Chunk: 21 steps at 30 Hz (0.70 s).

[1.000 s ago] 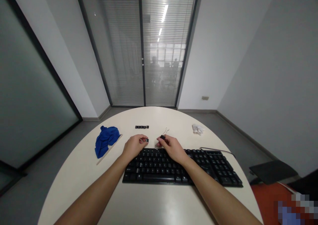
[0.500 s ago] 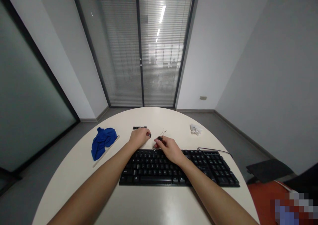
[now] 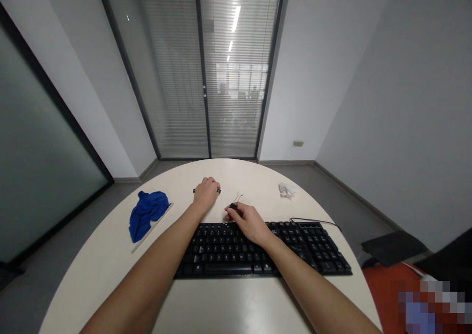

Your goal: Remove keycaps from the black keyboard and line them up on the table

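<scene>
My left hand (image 3: 207, 193) reaches down onto a row of small black keycaps (image 3: 194, 191) and hides the row's middle. Its fingers are drawn together, with a black keycap (image 3: 219, 191) at the thumb side at the row's right end. My right hand (image 3: 248, 220) rests over the top edge of a black keyboard (image 3: 230, 267). Pinched between its thumb and fingers is what looks like a wire keycap puller (image 3: 238, 196), its two thin prongs pointing away from me; a small black piece (image 3: 233, 206) shows at the fingertips.
On the round white table (image 3: 221, 304), a bunched blue cloth (image 3: 149, 213) lies left beside a thin pale stick (image 3: 153, 228). Crumpled white tissue (image 3: 286, 191) sits at the back right. The keyboard's cable (image 3: 317, 220) runs right. An orange chair (image 3: 383, 289) stands right of the table.
My left hand has moved away from the right hand, leftward and farther back, carrying a black keycap to the row. My right hand keeps its pinch. The view has shifted slightly.
</scene>
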Motion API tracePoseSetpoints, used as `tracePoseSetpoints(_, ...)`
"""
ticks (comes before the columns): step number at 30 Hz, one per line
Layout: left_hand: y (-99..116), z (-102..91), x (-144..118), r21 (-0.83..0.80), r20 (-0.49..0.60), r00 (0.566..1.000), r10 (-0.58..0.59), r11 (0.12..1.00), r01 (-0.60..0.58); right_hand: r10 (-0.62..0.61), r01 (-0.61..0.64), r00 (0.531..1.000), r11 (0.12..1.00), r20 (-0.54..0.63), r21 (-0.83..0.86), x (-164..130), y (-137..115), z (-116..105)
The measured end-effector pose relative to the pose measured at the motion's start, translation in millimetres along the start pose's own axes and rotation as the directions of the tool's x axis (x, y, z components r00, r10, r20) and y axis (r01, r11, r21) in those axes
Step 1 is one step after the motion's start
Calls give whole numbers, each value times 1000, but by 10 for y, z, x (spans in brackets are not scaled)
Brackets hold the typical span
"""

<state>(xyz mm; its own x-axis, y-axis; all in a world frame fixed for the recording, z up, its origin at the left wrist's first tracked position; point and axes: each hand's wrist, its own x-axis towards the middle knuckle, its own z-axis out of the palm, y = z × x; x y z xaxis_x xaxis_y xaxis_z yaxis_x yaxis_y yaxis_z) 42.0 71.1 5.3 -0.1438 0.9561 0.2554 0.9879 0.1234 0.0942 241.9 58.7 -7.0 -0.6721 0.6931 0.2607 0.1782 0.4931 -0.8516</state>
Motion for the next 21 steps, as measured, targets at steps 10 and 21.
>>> tracePoseSetpoints(10,-91,184,66,-42,-82,996,-47,998,44,-10,10,1000,1000,4,-2,-5,15,3)
tracePoseSetpoints(21,-121,181,105,-4,-90,996,-26,1000,26,2,-2,1000,1000,0,8,-11,12,1)
